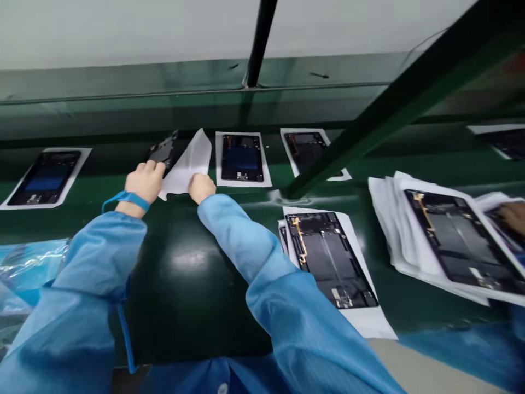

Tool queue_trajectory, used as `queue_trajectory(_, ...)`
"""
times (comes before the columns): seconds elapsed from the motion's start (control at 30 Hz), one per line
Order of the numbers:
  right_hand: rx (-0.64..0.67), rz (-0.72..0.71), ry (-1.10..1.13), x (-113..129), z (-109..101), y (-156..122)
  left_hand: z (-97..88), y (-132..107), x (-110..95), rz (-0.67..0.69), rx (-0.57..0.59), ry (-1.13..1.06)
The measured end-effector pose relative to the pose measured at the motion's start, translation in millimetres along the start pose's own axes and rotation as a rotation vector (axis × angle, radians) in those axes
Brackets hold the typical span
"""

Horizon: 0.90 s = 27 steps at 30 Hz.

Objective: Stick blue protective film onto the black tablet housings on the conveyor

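My left hand [143, 183], with a blue strap round its wrist, grips a dark tablet housing [164, 149] that is tilted up off the belt. My right hand [202, 187] is closed on a white sheet [192, 158], one corner of which stands up beside the housing. Just right of it, another tablet housing with a blue panel [241, 157] lies flat on its own white sheet. Near my right sleeve, a tablet housing with a gold flex strip [330, 257] lies on white paper, over another dark piece that is mostly covered.
A green post [369, 120] slants across the right side. Farther right are stacked sheets with a housing on top [459, 235] and another person's hand [512, 216]. More housings lie at the far left [45, 178] and behind the post [307, 148]. Clear plastic bags [28, 273] sit at left.
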State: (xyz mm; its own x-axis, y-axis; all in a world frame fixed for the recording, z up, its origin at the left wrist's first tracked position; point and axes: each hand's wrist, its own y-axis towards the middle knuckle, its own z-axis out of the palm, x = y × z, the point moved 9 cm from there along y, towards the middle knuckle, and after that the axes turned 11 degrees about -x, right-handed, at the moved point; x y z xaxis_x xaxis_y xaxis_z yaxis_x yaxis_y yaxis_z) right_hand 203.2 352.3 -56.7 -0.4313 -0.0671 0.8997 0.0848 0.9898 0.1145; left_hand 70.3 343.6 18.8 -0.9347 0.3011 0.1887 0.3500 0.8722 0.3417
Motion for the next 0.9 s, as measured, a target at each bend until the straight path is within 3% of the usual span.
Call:
queue_trajectory(0.17,-0.089,0.032,0.029,44.3,-15.1,-13.0,-74.6,-24.6,27.0,-0.061,-0.180,0.057)
queue_trajectory(0.27,-0.105,0.068,0.157,55.5,-42.0,-41.3,-119.0,-45.7,29.7,-0.040,-0.318,0.105)
queue_trajectory(0.37,-0.132,0.186,0.261,26.3,-85.0,-98.9,-154.5,-74.6,18.7,-0.003,-0.420,0.150)
queue_trajectory(0.43,-0.133,0.267,0.263,-7.3,-109.9,-146.3,-170.9,-97.7,-3.9,0.065,-0.444,0.132)
queue_trajectory(0.5,-0.134,0.347,0.244,-41.7,-125.3,-191.9,-175.3,-121.4,-41.1,0.175,-0.382,0.080)
queue_trajectory(0.57,-0.122,0.414,0.222,-67.7,-129.1,-229.7,-163.3,-144.3,-86.8,0.279,-0.208,0.020)
queue_trajectory(0.7,-0.097,0.501,0.176,-87.3,-122.6,-274.2,-139.6,-181.0,-166.5,0.394,-0.031,-0.104)
queue_trajectory(0.8,-0.110,0.526,0.121,-89.3,-126.0,-284.8,-132.4,-191.9,-185.8,0.404,0.043,-0.118)
queue_trajectory(0.9,-0.129,0.536,0.079,-92.4,-134.1,-286.7,-148.6,-189.8,-176.0,0.378,0.000,-0.063)
